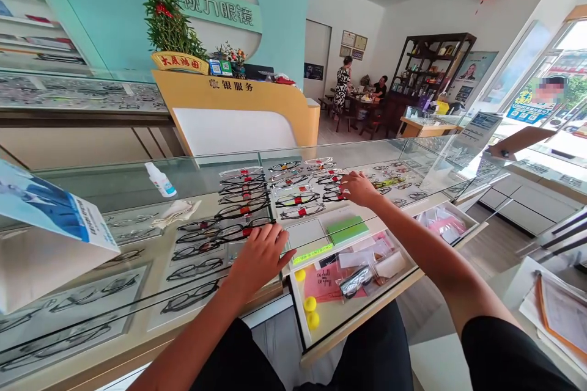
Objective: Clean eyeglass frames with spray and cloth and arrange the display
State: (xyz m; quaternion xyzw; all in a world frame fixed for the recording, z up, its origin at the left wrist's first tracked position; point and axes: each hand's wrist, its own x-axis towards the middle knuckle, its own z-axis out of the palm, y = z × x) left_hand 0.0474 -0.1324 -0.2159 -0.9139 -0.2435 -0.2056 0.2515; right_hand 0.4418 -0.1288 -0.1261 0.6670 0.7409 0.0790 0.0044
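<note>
Rows of eyeglasses with red tags lie on the glass display counter [137, 180]. My left hand [263, 250] rests at the near end of the left row, beside a black pair of eyeglasses [243, 232]. Its fingers are stretched out over the glass, and it holds nothing. At the right row, my right hand [361, 188] has its bent fingers on the end of a dark pair of eyeglasses [334, 194]; its fingertips are partly hidden. Between the hands lie clear-framed eyeglasses [298, 212].
An open drawer [362, 324] juts out before me with packets and yellow balls. A green box [347, 229] lies near its back. On the counter stand a spray bottle [160, 180], a cloth [177, 212] and a folded sign [50, 226]. Two people sit or stand around a far table.
</note>
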